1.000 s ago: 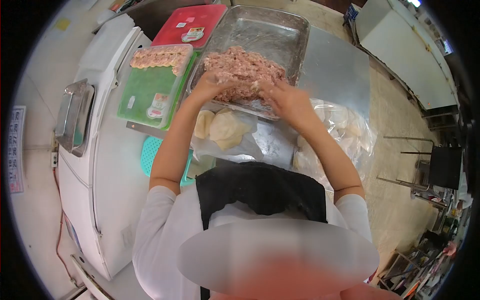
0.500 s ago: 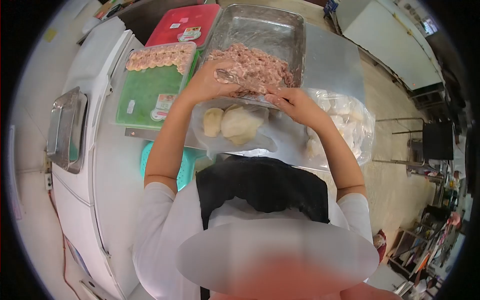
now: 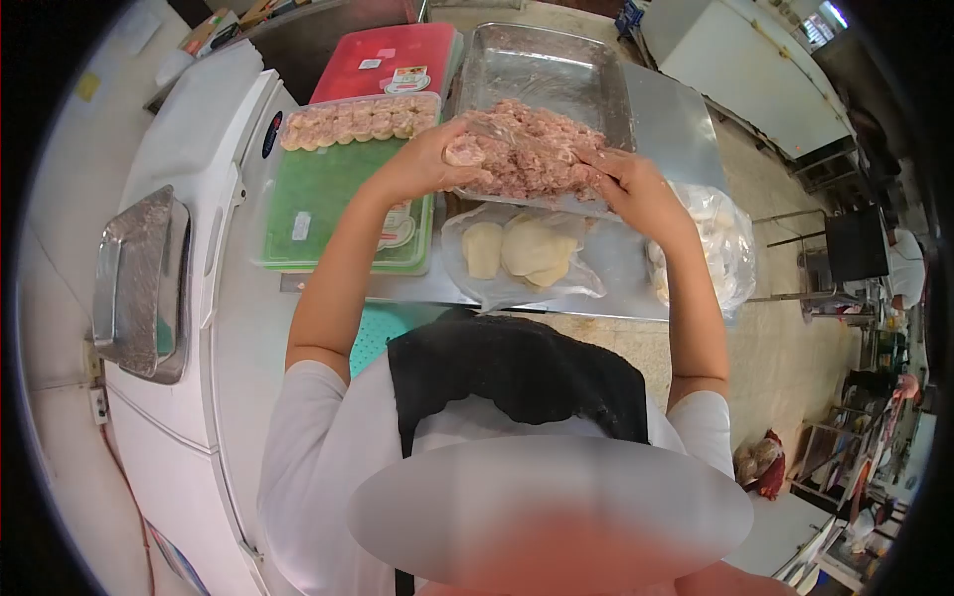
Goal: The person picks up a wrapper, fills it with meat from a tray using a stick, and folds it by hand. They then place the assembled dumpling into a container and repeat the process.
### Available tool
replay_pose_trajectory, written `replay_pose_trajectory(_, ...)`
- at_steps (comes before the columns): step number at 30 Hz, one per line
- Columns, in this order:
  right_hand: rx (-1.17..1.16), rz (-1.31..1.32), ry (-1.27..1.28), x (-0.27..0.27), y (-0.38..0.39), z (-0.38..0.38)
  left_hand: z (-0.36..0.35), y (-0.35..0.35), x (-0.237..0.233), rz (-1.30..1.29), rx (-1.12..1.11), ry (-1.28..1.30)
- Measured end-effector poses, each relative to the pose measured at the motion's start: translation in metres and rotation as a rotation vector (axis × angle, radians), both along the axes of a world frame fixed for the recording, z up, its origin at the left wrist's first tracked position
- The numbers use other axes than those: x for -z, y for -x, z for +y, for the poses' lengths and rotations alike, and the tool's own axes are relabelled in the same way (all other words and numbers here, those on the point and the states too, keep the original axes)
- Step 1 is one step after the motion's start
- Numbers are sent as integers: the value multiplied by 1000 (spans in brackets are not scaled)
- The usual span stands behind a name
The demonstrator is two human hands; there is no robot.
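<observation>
A shallow metal tray (image 3: 552,60) holds a heap of pink minced meat (image 3: 537,149) along its near side. At the heap's left end, my left hand (image 3: 422,164) is curled round a pale pink lump of meat (image 3: 464,151). My right hand (image 3: 636,189) is at the right end, its fingers drawn together and touching the mince; what they hold, if anything, is hidden. Pale round dough wrappers (image 3: 537,246) lie on a clear plastic bag (image 3: 467,283) just in front of the tray.
Left of the tray are a green-based container (image 3: 323,199) with rows of filled pieces (image 3: 358,121) and a red-lidded container (image 3: 383,55). A bag of white pieces (image 3: 715,248) lies at the right. Metal trays (image 3: 139,283) stand far left, above the floor; a teal perforated basket (image 3: 373,338) is below the table.
My right hand has moved right, away from my left hand, uncovering more mince. The view has shifted, so the table and its contents appear farther right.
</observation>
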State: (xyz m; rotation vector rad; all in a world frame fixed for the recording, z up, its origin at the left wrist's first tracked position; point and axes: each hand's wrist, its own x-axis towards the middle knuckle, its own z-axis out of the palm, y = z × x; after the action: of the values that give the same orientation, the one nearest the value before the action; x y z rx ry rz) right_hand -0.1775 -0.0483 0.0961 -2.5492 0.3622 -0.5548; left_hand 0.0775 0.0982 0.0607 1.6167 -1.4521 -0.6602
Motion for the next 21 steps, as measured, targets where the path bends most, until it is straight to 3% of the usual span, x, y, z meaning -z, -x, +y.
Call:
replay_pose_trajectory(1, -3, 49, 25, 4, -7, 10, 5, -4, -3, 118, 14, -137)
replay_pose_trajectory(4, -27, 118, 68, 24, -32, 31, 15, -19, 1, -52, -73, -42)
replay_pose_trajectory(7, 1, 84, -49, 25, -43, 23, 26, -52, 11, 58, -128, -140)
replay_pose_trajectory(9, 136, 134, -270, 21, -37, 18, 43, -75, 16, -231, -203, 43)
replay_pose_trajectory(10, 164, 117, -172, 17, -31, 17, 51, -87, 18, -375, -239, 135)
replay_pose_trajectory(13, 191, 9, -218, 40, -7, -7, 54, -131, 42, -275, -210, -169)
replay_pose_trajectory(16, 231, 10, -362, 49, 4, -19, 52, -125, 65, -499, -298, 31)
replay_pose_trajectory(21, 228, 46, -362, 49, 10, -28, 25, -96, 75, -399, -359, -27)
